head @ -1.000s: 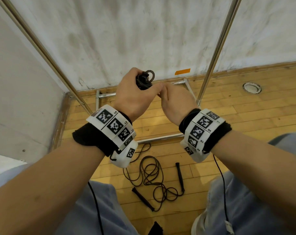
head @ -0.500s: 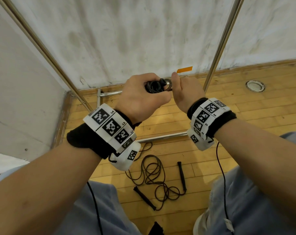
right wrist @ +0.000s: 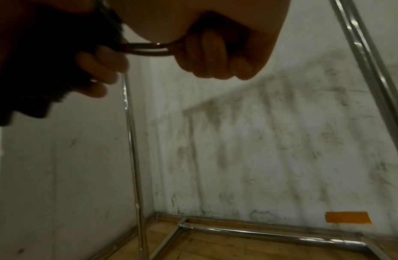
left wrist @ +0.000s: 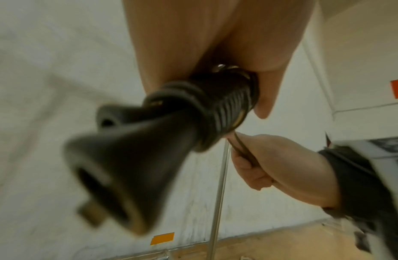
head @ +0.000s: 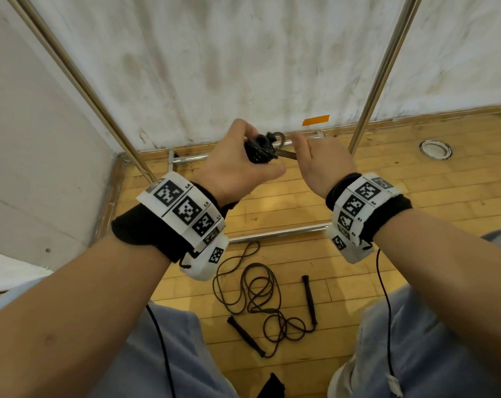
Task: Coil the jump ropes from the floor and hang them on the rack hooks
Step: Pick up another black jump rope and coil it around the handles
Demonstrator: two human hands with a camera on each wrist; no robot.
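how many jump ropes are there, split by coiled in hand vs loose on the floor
Coiled rope, gripped by the left hand, its free end pinched by the right hand: 1
Loose rope lying on the wooden floor: 1
Total: 2

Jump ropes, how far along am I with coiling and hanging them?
One wound jump rope is gripped in your left hand, its cord wrapped round the handles, while your right hand pulls the loose end loop taut. That one is nearly coiled, not yet hung. A second rope lies tangled on the floor by the rack. No hooks are in view.
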